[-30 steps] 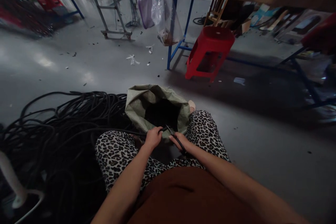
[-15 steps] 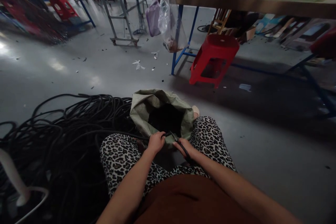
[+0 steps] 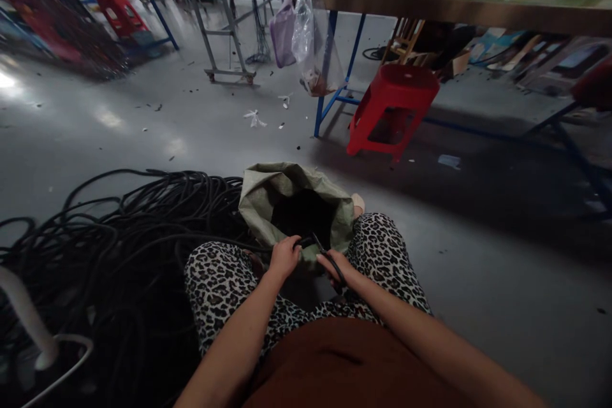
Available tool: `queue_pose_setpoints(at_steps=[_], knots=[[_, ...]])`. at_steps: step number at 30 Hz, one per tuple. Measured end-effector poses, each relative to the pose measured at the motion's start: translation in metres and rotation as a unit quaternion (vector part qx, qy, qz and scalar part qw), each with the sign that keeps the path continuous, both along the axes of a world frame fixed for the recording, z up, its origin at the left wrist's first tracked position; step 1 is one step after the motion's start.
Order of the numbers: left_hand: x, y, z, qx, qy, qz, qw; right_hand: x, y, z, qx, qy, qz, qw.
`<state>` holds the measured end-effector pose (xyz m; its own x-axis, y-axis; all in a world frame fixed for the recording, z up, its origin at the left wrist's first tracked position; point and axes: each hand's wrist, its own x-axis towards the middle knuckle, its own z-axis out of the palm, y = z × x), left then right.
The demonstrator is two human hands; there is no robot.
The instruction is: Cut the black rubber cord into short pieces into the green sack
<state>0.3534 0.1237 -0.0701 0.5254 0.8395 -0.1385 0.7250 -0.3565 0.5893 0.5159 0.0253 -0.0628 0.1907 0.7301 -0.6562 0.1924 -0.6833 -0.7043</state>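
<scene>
Between my knees stands a green woven sack (image 3: 258,204), its mouth wide and its inside dark. My left hand (image 3: 285,256) is closed around a black cable (image 3: 239,244) near its end, at the sack's near rim. That cable runs left over my knee to a large heap of black cable (image 3: 157,217) on the floor. In my right hand (image 3: 337,266) is a pair of scissors (image 3: 340,275) with black handles. Their blades point up and left at the cable's end; whether they touch it I cannot tell.
A red stool (image 3: 394,108) stands beside a workbench (image 3: 459,3) with blue legs. Clear plastic bags (image 3: 308,38) hang from the bench's corner. A wheeled metal rack (image 3: 229,73) is farther back. At lower left rises a pale post (image 3: 29,319) with a white cord.
The camera view has shifted slightly. The scissors have turned a little more upright near the cable's end, and both hands keep their hold.
</scene>
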Motion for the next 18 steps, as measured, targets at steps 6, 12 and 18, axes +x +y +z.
queue_pose_setpoints(at_steps=[6,12,18], knots=[[0.0,0.002,0.003,0.008,-0.017,0.027,0.999,-0.001,0.0,0.011,-0.001,0.024,0.022,0.999],[0.0,0.003,0.006,0.003,-0.012,0.038,0.999,-0.003,-0.002,0.017,0.003,0.032,0.046,0.998],[0.002,0.003,0.008,-0.008,-0.007,0.042,0.999,-0.003,-0.001,0.014,-0.008,0.028,0.034,0.999]])
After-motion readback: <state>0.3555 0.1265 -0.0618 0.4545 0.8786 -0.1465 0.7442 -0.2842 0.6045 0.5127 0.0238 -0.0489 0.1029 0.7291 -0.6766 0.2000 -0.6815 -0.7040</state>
